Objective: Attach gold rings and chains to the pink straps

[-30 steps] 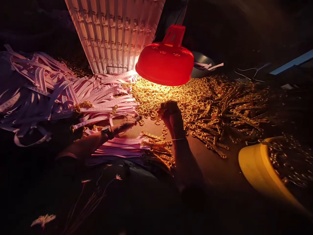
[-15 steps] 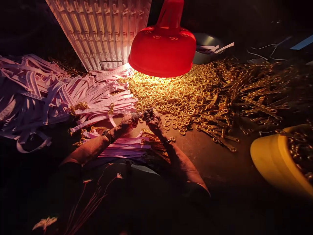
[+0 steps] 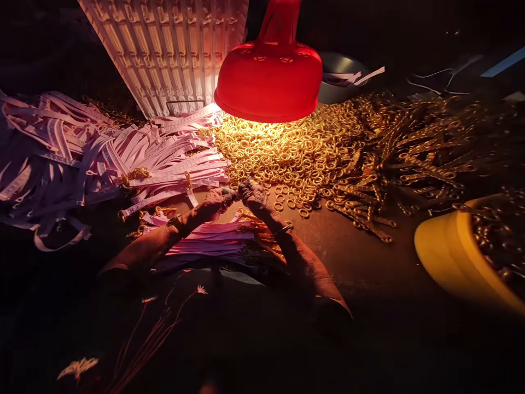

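Observation:
My left hand (image 3: 216, 201) is closed in a pinch over the middle of the table. A pink strap (image 3: 192, 197) with gold links at its upper end runs in behind this hand, and the gripped part is hidden by the fingers. My right hand (image 3: 257, 200) is closed too, its fingertips meeting those of my left hand; whatever they pinch is too small and dark to make out. Both hands have dark wrappings on some fingertips. Just beyond them lies a heap of gold rings (image 3: 283, 156). Beneath my forearms is a row of pink straps (image 3: 213, 241) with gold chain ends.
A red lamp (image 3: 268, 82) hangs low over the rings. Many pink straps (image 3: 118, 150) are piled left, before a ribbed panel (image 3: 164, 49). Gold chain pieces (image 3: 410, 148) spread right. A yellow tub (image 3: 445, 246) of rings stands far right, and a bowl (image 3: 336, 93) behind the lamp.
My hands have drawn together, so the pink tip seen between them no longer shows. The strap beside my left wrist hangs straighter. The view has shifted slightly.

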`<state>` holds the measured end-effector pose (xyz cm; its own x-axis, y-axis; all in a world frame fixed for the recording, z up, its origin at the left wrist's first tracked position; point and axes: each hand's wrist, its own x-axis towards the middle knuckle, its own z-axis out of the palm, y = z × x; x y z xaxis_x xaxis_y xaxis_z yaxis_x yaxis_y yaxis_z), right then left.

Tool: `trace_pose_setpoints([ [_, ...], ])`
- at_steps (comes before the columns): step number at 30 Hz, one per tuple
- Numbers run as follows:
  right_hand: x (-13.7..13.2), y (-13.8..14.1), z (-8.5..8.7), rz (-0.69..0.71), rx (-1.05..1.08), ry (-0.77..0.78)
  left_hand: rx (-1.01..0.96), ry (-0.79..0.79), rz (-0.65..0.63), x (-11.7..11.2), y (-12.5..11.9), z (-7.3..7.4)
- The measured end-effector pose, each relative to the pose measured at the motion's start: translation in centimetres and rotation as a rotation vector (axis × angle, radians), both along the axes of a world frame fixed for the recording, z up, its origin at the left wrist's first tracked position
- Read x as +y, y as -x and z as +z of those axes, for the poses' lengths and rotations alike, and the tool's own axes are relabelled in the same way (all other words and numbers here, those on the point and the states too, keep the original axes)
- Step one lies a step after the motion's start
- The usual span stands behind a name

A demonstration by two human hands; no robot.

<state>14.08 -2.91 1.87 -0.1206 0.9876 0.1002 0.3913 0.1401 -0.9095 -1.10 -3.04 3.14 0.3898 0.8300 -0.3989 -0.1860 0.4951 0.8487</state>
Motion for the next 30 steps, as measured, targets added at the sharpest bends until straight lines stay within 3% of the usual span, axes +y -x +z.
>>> trace_pose_setpoints([
  [4,0.7,-0.1,0.1,0.013,-0.051,-0.018,0.139,-0.142,0.03,-0.1,-0.1,-0.1],
  [7,0.4,-0.5,1.4,0.049,-0.094,-0.071,0.172,-0.114,-0.023,0.5,0.2,0.6],
  [13,-3.3,-0.9,5.7,0.196,-0.322,0.009,0.215,-0.057,-0.145,0.8,1.8,5.7],
  [16,-6.3,-0.4,6.6,0.206,-0.424,-0.003,0.288,-0.008,-0.234,-0.3,2.5,7.4],
  [20,-10.1,0.5,5.3,0.185,-0.52,-0.055,0.317,0.043,-0.36,-2.8,3.3,6.6],
  [23,-12.2,0.9,3.8,0.193,-0.502,-0.064,0.225,0.076,-0.429,-5.0,3.8,5.6],
  [26,-13.3,1.2,3.3,0.172,-0.38,0.001,0.123,0.093,-0.392,-6.8,4.0,5.5],
  [30,-13.6,1.7,3.9,0.129,-0.108,0.198,0.118,0.072,-0.258,-8.4,4.0,5.8],
])
